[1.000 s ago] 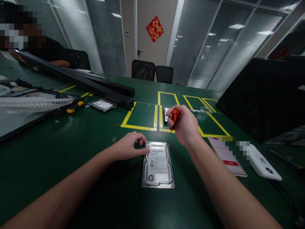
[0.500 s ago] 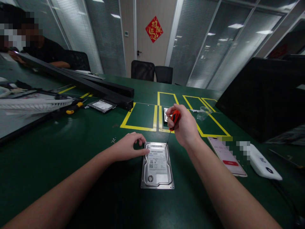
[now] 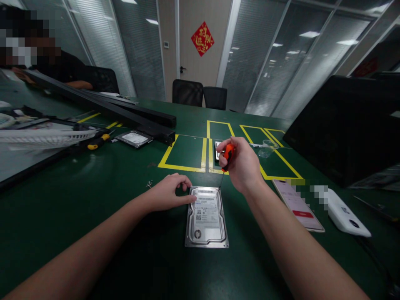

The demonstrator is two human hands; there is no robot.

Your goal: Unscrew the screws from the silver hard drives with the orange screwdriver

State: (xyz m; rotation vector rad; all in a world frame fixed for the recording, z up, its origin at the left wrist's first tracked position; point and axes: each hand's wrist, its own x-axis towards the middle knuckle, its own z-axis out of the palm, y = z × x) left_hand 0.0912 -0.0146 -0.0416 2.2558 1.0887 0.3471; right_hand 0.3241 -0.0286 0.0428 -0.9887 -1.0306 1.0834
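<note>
A hard drive (image 3: 206, 216) lies flat on the green bench (image 3: 93, 187) at the lower middle of the frame, its silver metal cover facing up. The cover has a raised, rounded outline, a white label with small print and a square code across its middle, and a round silver spot near its lower left corner.

The left hand (image 3: 167, 193) rests on the bench at the drive's upper left corner, fingers loosely curled and grasping nothing, one fingertip touching the edge of the cover. The right hand (image 3: 242, 164) is above the drive's upper right corner, clenched around the orange handle of a screwdriver (image 3: 227, 153); its thin shaft runs down to that corner of the drive.

Just beyond the hands, yellow tape outlines (image 3: 184, 152) mark boxes on the bench. At the right of the frame lie a phone (image 3: 298, 205) and a white device (image 3: 345, 213). At the upper left are a second drive (image 3: 135, 138) and a yellow-handled tool (image 3: 98, 141).
</note>
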